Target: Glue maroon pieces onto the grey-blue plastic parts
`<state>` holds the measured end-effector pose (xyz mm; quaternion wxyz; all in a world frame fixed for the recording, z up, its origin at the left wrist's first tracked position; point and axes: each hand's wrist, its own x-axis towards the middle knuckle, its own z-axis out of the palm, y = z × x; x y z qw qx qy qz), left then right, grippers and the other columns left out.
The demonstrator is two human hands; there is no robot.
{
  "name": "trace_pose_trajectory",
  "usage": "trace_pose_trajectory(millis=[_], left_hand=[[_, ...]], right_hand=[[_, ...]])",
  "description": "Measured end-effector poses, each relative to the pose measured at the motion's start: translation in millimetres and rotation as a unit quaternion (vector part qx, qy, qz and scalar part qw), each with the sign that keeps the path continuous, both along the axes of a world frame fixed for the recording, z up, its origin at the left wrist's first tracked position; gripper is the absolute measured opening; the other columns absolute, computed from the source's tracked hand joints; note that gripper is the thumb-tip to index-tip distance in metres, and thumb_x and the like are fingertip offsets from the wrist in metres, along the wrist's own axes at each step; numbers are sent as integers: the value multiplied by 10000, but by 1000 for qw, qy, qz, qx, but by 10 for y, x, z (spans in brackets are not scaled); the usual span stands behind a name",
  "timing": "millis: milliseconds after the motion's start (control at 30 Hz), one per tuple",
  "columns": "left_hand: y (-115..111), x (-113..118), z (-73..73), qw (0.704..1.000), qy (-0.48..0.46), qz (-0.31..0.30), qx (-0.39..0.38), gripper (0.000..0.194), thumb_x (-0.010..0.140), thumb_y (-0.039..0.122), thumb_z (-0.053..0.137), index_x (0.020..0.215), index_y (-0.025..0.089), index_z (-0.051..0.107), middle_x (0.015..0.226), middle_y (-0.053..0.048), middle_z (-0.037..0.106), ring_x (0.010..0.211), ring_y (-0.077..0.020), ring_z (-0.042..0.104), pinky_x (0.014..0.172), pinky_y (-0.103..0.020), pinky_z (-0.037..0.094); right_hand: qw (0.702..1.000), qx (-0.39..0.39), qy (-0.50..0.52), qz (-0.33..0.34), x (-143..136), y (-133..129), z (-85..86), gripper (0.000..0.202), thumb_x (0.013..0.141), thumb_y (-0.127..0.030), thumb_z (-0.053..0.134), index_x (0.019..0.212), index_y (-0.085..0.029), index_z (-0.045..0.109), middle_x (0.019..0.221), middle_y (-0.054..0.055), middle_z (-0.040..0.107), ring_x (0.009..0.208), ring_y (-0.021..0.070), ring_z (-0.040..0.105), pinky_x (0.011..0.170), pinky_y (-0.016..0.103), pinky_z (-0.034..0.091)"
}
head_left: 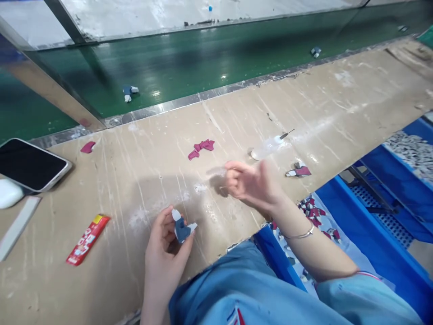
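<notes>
In the head view my left hand (pixel 167 253) grips a small dark blue and white plastic part (pixel 182 229) between thumb and fingers, just above the bench. My right hand (pixel 248 183) is raised over the bench with its palm turned up, fingers curled a little and apart, nothing in it. Beyond it lie several maroon plastic pieces (pixel 202 148) in a row. A small tool with a translucent handle and thin dark tip (pixel 269 146) rests close behind the right hand. Right of that hand sits a maroon, grey and white part (pixel 299 170).
A green conveyor belt (pixel 189 63) carrying several small parts runs behind the bench (pixel 128 135). At left are a phone (pixel 34 163), a red wrapped packet (pixel 88 239) and a lone maroon piece (pixel 88 147). Blue bins (pixel 348 198) of parts stand below the right edge.
</notes>
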<state>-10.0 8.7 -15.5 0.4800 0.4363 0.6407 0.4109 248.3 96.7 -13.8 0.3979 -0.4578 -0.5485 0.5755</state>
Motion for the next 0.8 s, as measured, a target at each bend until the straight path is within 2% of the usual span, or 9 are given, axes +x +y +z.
trace_pose_trajectory(millis=[67, 133, 200, 267, 400, 533, 600, 700, 800], left_hand=[[10, -4, -1, 1000, -5, -2, -3, 548, 870, 397, 869, 1364, 291, 655, 1122, -49, 782, 990, -219, 820, 868, -337, 685], [16, -12, -17, 1000, -7, -3, -4, 549, 870, 408, 865, 1364, 290, 656, 1136, -55, 779, 1001, -222, 817, 873, -341, 685], [14, -20, -49, 1000, -9, -5, -3, 558, 867, 426, 863, 1366, 290, 655, 1137, -57, 775, 1004, -225, 813, 874, -345, 685], [7, -24, -85, 1000, -11, -9, 0, 567, 862, 446, 861, 1365, 286, 653, 1128, -58, 771, 996, -227, 813, 862, -344, 684], [7, -32, -114, 1000, 1, -17, 7, 561, 883, 434, 836, 1389, 292, 640, 1146, -56, 760, 1019, -223, 798, 894, -351, 669], [41, -85, -98, 998, -7, -60, -9, 568, 887, 378, 839, 1407, 287, 631, 1134, -54, 763, 1005, -214, 793, 927, -361, 667], [56, -112, -96, 997, -13, -70, -18, 578, 882, 363, 844, 1413, 280, 632, 1135, -59, 765, 1009, -217, 795, 932, -365, 670], [61, -123, -101, 997, -16, -67, -18, 581, 875, 356, 846, 1411, 275, 637, 1140, -58, 759, 1005, -214, 795, 924, -358, 670], [54, -102, -101, 997, -26, -71, -11, 568, 871, 331, 845, 1399, 273, 644, 1151, -60, 754, 976, -202, 793, 899, -345, 670]], right_hand=[[980, 87, -177, 34, -189, 140, 27, 515, 1079, -641, 521, 1377, -268, 715, 1153, 115, 773, 973, 259, 673, 818, 413, 568], [910, 186, -371, 6, -344, 388, 37, 360, 1097, -369, 566, 1379, -243, 750, 1393, 167, 736, 1303, 357, 611, 1071, 556, 504], [840, 237, -488, -13, -449, 659, 33, 336, 1096, -247, 542, 1316, -221, 794, 1501, 193, 689, 1440, 423, 518, 1138, 631, 430], [810, 265, -524, 0, -503, 863, 20, 299, 1088, -227, 558, 1204, -233, 833, 1525, 178, 682, 1465, 443, 492, 1132, 646, 413], [810, 283, -512, 32, -515, 965, -21, 247, 1039, -201, 582, 1043, -221, 828, 1517, 152, 684, 1463, 440, 482, 1131, 630, 404], [824, 281, -490, 39, -519, 867, -45, 306, 1066, -272, 556, 1259, -208, 785, 1502, 173, 685, 1424, 427, 492, 1129, 611, 405], [831, 283, -475, 62, -527, 829, -37, 303, 1084, -333, 584, 1287, -225, 782, 1456, 157, 713, 1380, 406, 516, 1114, 585, 420], [842, 273, -452, 111, -519, 803, -10, 218, 1089, -284, 593, 1119, -226, 801, 1238, 131, 774, 1223, 339, 601, 1072, 512, 464], [859, 225, -440, 129, -475, 770, 17, 172, 1056, -203, 598, 955, -212, 738, 1069, 108, 746, 1007, 276, 664, 928, 419, 525]])
